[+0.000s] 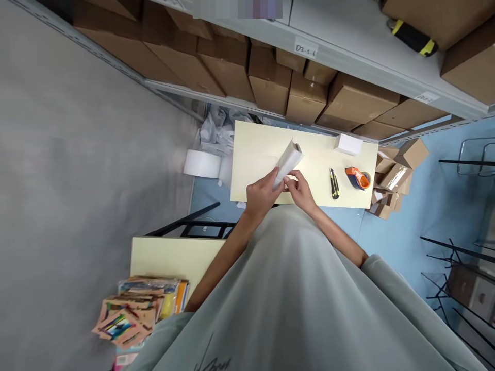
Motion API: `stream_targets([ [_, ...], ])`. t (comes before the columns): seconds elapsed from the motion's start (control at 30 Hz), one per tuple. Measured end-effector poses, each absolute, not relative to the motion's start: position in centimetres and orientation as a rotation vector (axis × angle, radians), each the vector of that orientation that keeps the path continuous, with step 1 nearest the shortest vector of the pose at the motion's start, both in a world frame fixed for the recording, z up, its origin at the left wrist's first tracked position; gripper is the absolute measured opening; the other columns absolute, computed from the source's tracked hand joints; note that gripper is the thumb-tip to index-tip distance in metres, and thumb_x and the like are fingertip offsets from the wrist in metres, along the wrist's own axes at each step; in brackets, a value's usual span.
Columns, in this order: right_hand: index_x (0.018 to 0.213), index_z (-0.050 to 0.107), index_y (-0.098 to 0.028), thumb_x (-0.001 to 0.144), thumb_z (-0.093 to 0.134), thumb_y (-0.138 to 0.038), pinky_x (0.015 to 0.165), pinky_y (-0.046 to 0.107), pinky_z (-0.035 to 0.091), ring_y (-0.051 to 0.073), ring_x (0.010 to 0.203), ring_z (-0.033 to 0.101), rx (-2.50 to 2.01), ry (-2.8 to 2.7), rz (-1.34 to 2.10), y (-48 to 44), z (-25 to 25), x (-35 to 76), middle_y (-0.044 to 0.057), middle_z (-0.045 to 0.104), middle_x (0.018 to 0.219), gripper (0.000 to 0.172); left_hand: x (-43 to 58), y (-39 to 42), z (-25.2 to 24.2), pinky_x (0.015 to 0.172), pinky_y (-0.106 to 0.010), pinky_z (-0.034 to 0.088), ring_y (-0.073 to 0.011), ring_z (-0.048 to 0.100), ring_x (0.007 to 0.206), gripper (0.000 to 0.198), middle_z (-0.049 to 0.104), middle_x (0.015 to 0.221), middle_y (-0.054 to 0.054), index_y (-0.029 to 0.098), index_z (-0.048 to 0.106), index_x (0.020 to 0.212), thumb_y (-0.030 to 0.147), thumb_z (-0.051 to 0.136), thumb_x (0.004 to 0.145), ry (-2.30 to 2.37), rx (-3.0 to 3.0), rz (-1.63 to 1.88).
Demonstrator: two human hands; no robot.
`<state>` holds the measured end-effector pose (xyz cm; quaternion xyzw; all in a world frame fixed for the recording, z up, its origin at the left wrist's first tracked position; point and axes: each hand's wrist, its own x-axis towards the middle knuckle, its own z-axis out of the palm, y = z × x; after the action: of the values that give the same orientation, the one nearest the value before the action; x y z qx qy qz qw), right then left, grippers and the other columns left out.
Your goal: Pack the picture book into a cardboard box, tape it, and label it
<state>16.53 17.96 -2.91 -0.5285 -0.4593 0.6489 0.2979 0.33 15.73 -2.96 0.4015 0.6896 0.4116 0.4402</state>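
Observation:
A long, narrow white box [288,162] is held tilted above the pale yellow table [251,149]. My left hand [263,195] wraps around its lower left side. At its near right edge, the fingers of my right hand [300,191] are bent and pinched against the box's lower end. The far end of the box looks dark, perhaps open; I cannot tell what is inside. On the table to the right lie a black and yellow utility knife [334,184] and an orange and blue tape dispenser [357,178]. A second white box [348,144] rests near the back edge.
Behind the table, a grey metal shelf [266,105] holds several cardboard boxes [307,98]. Small cartons [398,175] are piled at the right. A white roll [201,164] stands on the left. Flat colourful packages [131,314] lie on a side table [170,255] at lower left.

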Motion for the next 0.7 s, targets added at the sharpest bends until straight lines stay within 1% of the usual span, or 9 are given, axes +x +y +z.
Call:
stream_targets([
  [0.07,0.121,0.061,-0.030,0.099,0.067,-0.080,0.095,0.042,0.069,0.023,0.107,0.075,-1.420,-1.231,1.725,18.2,-3.4,16.0,0.005,0.073,0.126,0.054,-0.6,16.0,-3.4,0.098,-0.037,0.060,-0.0366,0.078,0.124,0.040,0.087,0.119,-0.010,0.026,0.087,0.123,0.035,0.091,0.085,1.694,0.956,1.000],
  [0.17,0.118,0.068,-0.029,0.099,0.071,-0.072,0.100,0.046,0.066,0.027,0.113,0.072,-1.505,-1.346,1.607,19.3,-5.1,15.1,0.009,0.067,0.132,0.046,-2.4,16.8,-4.7,0.099,-0.040,0.062,-0.0345,0.080,0.116,0.042,0.088,0.116,-0.009,0.023,0.085,0.122,0.042,0.090,0.085,1.628,0.808,1.029],
  [0.23,0.121,0.071,-0.030,0.096,0.076,-0.066,0.111,0.050,0.060,0.031,0.127,0.065,-1.583,-1.418,1.479,20.3,-7.0,14.4,0.012,0.063,0.138,0.044,-4.1,17.6,-6.1,0.095,-0.041,0.064,-0.0336,0.081,0.111,0.050,0.088,0.115,-0.010,0.019,0.084,0.119,0.049,0.091,0.081,1.571,0.653,1.079],
  [0.3,0.127,0.070,-0.031,0.090,0.083,-0.061,0.120,0.052,0.054,0.034,0.142,0.056,-1.650,-1.407,1.438,21.4,-9.2,13.6,0.013,0.061,0.147,0.050,-6.1,18.4,-7.7,0.091,-0.040,0.066,-0.0332,0.081,0.108,0.057,0.088,0.111,-0.011,0.016,0.083,0.116,0.055,0.094,0.076,1.544,0.533,1.106],
  [0.33,0.130,0.068,-0.032,0.087,0.086,-0.059,0.121,0.053,0.053,0.035,0.146,0.053,-1.671,-1.369,1.471,21.9,-10.4,13.1,0.013,0.060,0.151,0.054,-7.2,18.9,-8.5,0.090,-0.039,0.066,-0.0329,0.081,0.107,0.059,0.088,0.108,-0.011,0.015,0.083,0.115,0.056,0.094,0.074,1.543,0.498,1.109],
  [0.4,0.133,0.063,-0.032,0.083,0.087,-0.057,0.116,0.050,0.056,0.033,0.141,0.056,-1.683,-1.270,1.594,22.7,-12.6,12.0,0.012,0.061,0.152,0.060,-9.3,20.0,-10.1,0.088,-0.038,0.065,-0.0318,0.081,0.105,0.058,0.087,0.102,-0.010,0.016,0.083,0.112,0.055,0.096,0.073,1.552,0.466,1.101],
  [0.47,0.131,0.061,-0.031,0.081,0.084,-0.056,0.107,0.046,0.058,0.027,0.122,0.065,-1.686,-1.207,1.678,23.5,-14.5,10.6,0.011,0.063,0.145,0.060,-11.3,21.2,-11.6,0.085,-0.036,0.064,-0.0305,0.080,0.101,0.053,0.087,0.098,-0.010,0.016,0.082,0.110,0.053,0.095,0.074,1.563,0.479,1.085],
  [0.53,0.126,0.061,-0.030,0.077,0.081,-0.056,0.101,0.042,0.059,0.023,0.106,0.064,-1.710,-1.209,1.680,24.3,-16.1,9.1,0.010,0.064,0.138,0.059,-13.0,22.8,-13.0,0.081,-0.034,0.063,-0.0296,0.079,0.099,0.046,0.086,0.096,-0.009,0.017,0.082,0.105,0.051,0.093,0.076,1.568,0.517,1.074],
  [0.7,0.110,0.061,-0.029,0.070,0.075,-0.059,0.102,0.043,0.055,0.024,0.105,0.061,-1.758,-1.181,1.605,26.7,-19.2,6.3,0.009,0.067,0.129,0.052,-15.5,27.1,-16.7,0.077,-0.032,0.058,-0.0274,0.076,0.093,0.036,0.082,0.089,-0.006,0.019,0.078,0.093,0.049,0.090,0.078,1.531,0.540,1.038],
])
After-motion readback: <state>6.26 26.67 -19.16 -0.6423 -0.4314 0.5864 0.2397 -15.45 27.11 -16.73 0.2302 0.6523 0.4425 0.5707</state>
